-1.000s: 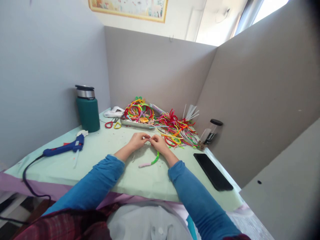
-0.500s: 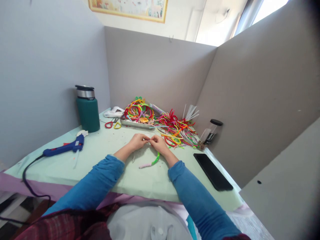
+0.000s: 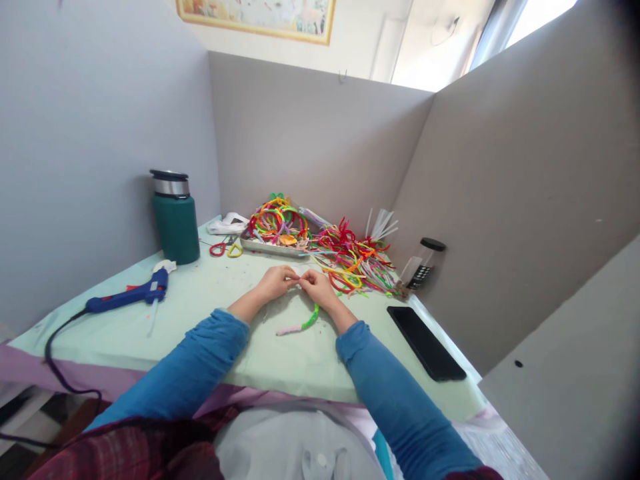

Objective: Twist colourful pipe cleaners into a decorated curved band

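Over the middle of the table, my left hand [image 3: 277, 283] and my right hand [image 3: 319, 289] meet at the fingertips, both closed in a pinch. A fuzzy pipe cleaner [image 3: 311, 320], green with a pale pink end, curves down from under my right hand toward the tabletop. A small reddish bit shows where the fingertips meet; my fingers hide most of it. Beyond my hands lies a tangled pile of coloured pipe cleaners [image 3: 350, 250]. Left of it, a metal tray [image 3: 275, 249] holds bent pipe-cleaner rings and scraps.
At the left are a blue glue gun [image 3: 127, 297] with its cord and a green bottle [image 3: 176, 227]. Red- and yellow-handled scissors [image 3: 234, 251] lie near the tray. A black phone [image 3: 425, 343] and a clear black-lidded container [image 3: 425, 263] are at the right. Grey partitions [image 3: 320, 127] enclose the table.
The pale pink end of the pipe cleaner has shifted slightly left and up. My hands stay pinched together in nearly the same place.
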The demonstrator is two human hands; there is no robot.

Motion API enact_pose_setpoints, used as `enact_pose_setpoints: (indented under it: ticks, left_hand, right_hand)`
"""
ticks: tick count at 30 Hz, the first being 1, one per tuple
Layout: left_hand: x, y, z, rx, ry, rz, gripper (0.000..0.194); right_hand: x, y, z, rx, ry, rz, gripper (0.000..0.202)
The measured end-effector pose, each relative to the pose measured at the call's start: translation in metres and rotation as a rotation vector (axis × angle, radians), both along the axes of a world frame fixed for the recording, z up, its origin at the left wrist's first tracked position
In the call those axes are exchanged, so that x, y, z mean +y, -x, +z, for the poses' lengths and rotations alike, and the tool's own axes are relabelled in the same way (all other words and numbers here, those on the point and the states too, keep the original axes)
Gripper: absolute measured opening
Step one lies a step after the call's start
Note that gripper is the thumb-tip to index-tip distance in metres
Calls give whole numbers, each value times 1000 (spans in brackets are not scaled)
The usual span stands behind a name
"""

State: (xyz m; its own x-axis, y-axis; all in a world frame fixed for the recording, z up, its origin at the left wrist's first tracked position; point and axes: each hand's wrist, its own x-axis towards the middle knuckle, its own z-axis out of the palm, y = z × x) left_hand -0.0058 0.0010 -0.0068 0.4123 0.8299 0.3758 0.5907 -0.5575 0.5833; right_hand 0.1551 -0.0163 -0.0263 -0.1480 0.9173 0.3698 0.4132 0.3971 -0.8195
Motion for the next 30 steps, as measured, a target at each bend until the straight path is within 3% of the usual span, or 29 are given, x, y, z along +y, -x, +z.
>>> enact_pose_setpoints:
  ticks: [14, 30]
  left_hand:
    - [-8, -1, 5, 72, 3, 38, 24]
    - [-7, -1, 3, -18, 194, 56, 28]
  right_hand:
    - [-1, 0, 1, 1, -8, 5, 9]
    - [0, -1, 0, 4, -8, 8, 10]
